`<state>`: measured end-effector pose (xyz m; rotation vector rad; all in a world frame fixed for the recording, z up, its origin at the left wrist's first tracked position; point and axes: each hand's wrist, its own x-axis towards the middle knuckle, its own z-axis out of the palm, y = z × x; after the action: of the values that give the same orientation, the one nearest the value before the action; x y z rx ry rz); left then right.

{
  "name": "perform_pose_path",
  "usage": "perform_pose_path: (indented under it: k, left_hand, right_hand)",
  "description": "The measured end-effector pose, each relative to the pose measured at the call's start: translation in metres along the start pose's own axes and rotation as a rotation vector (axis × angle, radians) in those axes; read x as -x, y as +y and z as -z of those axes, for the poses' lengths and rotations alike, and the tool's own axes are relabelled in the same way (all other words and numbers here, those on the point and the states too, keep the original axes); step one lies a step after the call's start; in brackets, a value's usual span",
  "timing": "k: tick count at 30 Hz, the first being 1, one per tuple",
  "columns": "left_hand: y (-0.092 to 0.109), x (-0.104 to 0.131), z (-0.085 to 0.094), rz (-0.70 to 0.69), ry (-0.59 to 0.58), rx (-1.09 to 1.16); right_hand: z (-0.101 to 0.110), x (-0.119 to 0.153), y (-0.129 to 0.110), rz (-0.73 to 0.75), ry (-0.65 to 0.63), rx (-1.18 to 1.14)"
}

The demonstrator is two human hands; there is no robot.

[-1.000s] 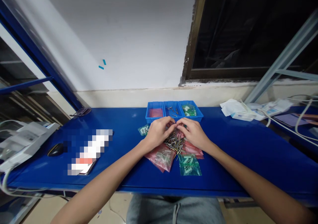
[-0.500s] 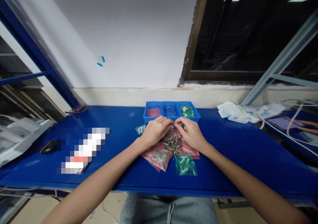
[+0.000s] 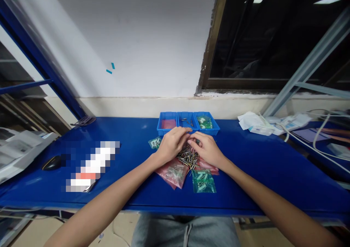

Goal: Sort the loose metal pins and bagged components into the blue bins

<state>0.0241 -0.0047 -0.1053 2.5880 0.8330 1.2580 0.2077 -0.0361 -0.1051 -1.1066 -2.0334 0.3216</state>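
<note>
My left hand (image 3: 172, 143) is closed, its fingers bent over the far side of a heap of thin metal pins (image 3: 188, 157). Against its fingertips is my right hand (image 3: 208, 147), also closed with thumb and fingers curled together. Whatever the two hands hold between them is hidden by the fingers. Under and around the heap lie pink plastic bags (image 3: 173, 174) with small pale pieces inside. A green plastic bag (image 3: 203, 182) with white pieces rests in front, and a smaller green bag (image 3: 154, 142) is beside my left hand.
Just beyond my hands stand three joined blue bins: a left bin (image 3: 159, 123) with pink bags, a middle bin (image 3: 187, 114) with metal pieces, a right bin (image 3: 214, 123) with green bags. A black mouse (image 3: 52, 163) lies left; white packaging (image 3: 253, 123) and cables sit right.
My fingertips have drawn closer together and curled in more. The thin piece that showed between them before is now out of sight. The view has shifted slightly.
</note>
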Motion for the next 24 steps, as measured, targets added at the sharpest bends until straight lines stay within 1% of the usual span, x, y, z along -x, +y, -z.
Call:
perform_pose_path:
  k: [6, 10, 14, 16, 19, 22, 24]
  left_hand:
    - [0.0, -0.001, -0.002, 0.063, 0.013, 0.095]
    - [-0.001, -0.001, -0.001, 0.081, 0.018, 0.142]
    - [0.0, -0.004, 0.004, 0.088, 0.037, 0.115]
    - [-0.001, -0.006, 0.009, 0.101, 0.086, 0.08]
    - [-0.007, -0.011, 0.018, 0.102, 0.142, 0.015]
    - [-0.017, -0.014, 0.027, 0.134, 0.176, -0.029]
    - [-0.024, -0.015, 0.031, 0.165, 0.199, -0.048]
  right_hand:
    - [-0.001, -0.001, 0.003, -0.014, 0.022, -0.017]
    - [0.0, 0.0, 0.003, -0.028, 0.022, -0.015]
    - [0.004, 0.0, 0.003, 0.011, 0.049, 0.051]
    - [0.008, -0.007, 0.008, 0.041, 0.095, 0.121]
    - [0.015, -0.027, 0.021, 0.06, 0.157, 0.275]
    - [0.021, -0.047, 0.031, 0.048, 0.121, 0.399]
    - [0.023, -0.053, 0.031, 0.05, 0.121, 0.415]
